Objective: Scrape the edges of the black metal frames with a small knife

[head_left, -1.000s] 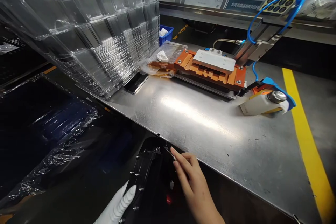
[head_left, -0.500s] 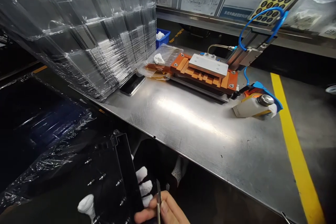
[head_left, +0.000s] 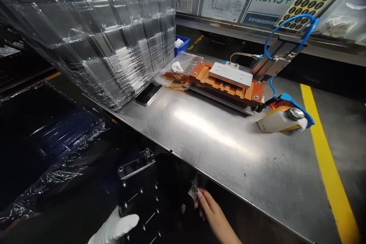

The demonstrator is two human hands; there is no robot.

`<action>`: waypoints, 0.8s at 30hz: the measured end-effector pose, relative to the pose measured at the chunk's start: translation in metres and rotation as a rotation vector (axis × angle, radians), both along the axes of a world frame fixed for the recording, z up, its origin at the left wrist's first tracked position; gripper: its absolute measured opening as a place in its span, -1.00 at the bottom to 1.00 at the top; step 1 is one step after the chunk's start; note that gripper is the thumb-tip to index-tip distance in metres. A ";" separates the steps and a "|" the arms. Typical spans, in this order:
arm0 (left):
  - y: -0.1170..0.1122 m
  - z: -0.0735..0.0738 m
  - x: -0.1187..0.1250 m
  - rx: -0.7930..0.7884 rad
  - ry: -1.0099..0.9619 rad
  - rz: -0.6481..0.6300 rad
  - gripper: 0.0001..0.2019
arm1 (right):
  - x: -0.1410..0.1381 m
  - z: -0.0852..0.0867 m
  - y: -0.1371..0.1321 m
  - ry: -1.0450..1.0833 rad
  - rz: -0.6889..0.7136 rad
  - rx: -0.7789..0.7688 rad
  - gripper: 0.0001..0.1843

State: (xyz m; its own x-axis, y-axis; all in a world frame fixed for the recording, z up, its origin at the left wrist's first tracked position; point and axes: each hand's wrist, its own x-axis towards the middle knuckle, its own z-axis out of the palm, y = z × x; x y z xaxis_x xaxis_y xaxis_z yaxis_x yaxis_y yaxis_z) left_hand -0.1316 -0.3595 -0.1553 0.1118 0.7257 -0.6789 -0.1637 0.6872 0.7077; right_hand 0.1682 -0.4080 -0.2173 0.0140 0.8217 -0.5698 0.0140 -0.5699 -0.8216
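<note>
My left hand (head_left: 114, 225), in a white glove, grips the lower edge of a black bolted plate (head_left: 137, 194) held upright below the table's near edge. My right hand (head_left: 213, 211), bare, sits to the right of the plate under the edge of the steel table (head_left: 200, 137). Its thumb and forefinger pinch a small grey speckled piece (head_left: 193, 193). I cannot tell what that piece is. The plate's far side is hidden, and the lower part of the plate runs out of the frame.
A tall stack of clear plastic trays (head_left: 114, 42) stands at the table's far left, with a phone (head_left: 148, 93) at its foot. Further along are an orange fixture with a white block (head_left: 230, 80), a white bottle (head_left: 277, 121) and a blue bin (head_left: 181, 44). Crumpled plastic film (head_left: 51, 171) lies left.
The black plate has swung upright and now stands to the left. My right hand has moved up and right, and the thin metal tool seen earlier no longer shows in it.
</note>
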 end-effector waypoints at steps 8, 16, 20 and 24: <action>0.003 0.015 0.033 1.085 0.973 -0.491 -0.33 | -0.016 0.102 0.024 -0.114 0.129 0.138 -0.46; 0.003 0.015 0.031 0.767 1.152 -0.651 -0.79 | -0.023 0.103 0.039 -0.086 0.183 0.240 -0.45; -0.003 0.007 0.024 0.955 1.181 -0.640 -0.79 | -0.027 0.096 0.039 -0.145 0.107 0.368 -0.39; -0.008 -0.005 0.016 1.052 1.174 -0.702 -0.69 | -0.028 0.092 0.036 -0.331 0.010 0.601 -0.39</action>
